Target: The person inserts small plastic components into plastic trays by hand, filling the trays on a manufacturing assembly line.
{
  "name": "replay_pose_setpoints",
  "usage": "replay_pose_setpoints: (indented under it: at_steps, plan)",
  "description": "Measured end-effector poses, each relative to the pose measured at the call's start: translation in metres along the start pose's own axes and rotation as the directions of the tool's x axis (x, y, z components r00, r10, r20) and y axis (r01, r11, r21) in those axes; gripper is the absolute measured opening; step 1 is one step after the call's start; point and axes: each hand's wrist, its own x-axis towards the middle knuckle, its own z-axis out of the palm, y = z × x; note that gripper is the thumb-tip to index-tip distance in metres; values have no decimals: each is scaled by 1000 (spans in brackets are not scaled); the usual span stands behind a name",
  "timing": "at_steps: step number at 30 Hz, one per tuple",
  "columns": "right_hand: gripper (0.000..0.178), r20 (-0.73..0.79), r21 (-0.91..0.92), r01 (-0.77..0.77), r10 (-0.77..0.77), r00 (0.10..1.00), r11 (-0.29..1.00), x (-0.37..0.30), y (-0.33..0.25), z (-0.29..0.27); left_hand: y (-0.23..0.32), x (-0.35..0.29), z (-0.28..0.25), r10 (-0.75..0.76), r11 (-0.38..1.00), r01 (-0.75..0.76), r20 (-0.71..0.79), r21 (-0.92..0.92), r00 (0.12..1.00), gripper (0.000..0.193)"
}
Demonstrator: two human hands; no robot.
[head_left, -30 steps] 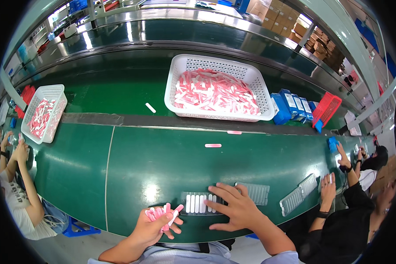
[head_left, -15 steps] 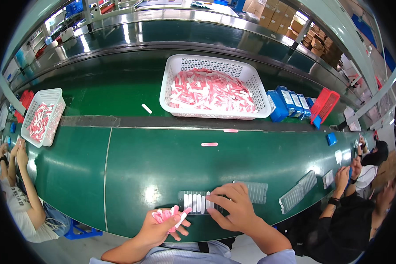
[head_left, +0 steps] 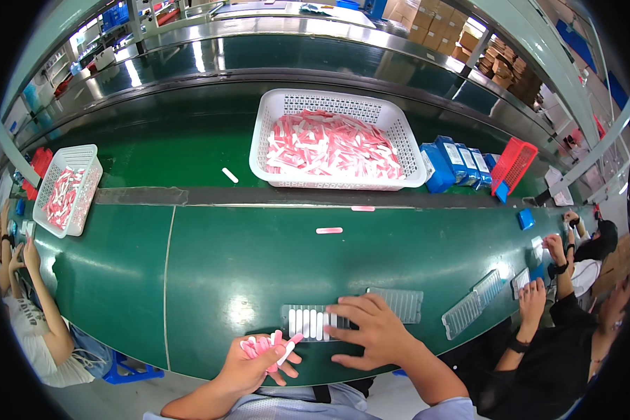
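Note:
My left hand (head_left: 257, 360) is closed around a bunch of short, round-ended pink and white strips (head_left: 267, 348) that look like mini nail files. Just beyond it lies a clear plastic slotted tray (head_left: 285, 323), with several white strips (head_left: 308, 323) side by side in its slots. Over the tray's right end hovers my right hand (head_left: 374, 329), fingers spread; no strip shows in it, though its fingers hide part of the tray. A second clear tray (head_left: 402, 306) lies beyond that hand, with no strips visible in it.
A white basket (head_left: 262, 133) heaped with strips stands at the back, beside blue packs (head_left: 448, 164) and a red basket (head_left: 514, 164). Another white basket (head_left: 89, 157) is far left. Stray strips (head_left: 329, 230) and slotted trays (head_left: 472, 306) lie around. Co-workers' hands (head_left: 532, 301) work at right and left.
My right hand has shifted slightly and its fingers have spread from a bent pose over the tray. My left hand keeps its bunch. The co-workers' hands have moved.

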Motion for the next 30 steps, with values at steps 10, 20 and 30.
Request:
replay_pose_setpoints:
  at_steps: [10,20,30]
  plan:
    - [37,-83,18,-66,67,994,998,-2,4,15,0,-3,-3,5,1000,-5,0,-15,1000,29]
    - [42,-87,-77,-8,2,996,997,8,-1,18,1,-3,-1,-8,1000,8,2,-3,1000,35]
    - [36,-203,154,-107,137,970,982,11,-24,10,2,5,13,-21,1000,21,5,-7,1000,26]
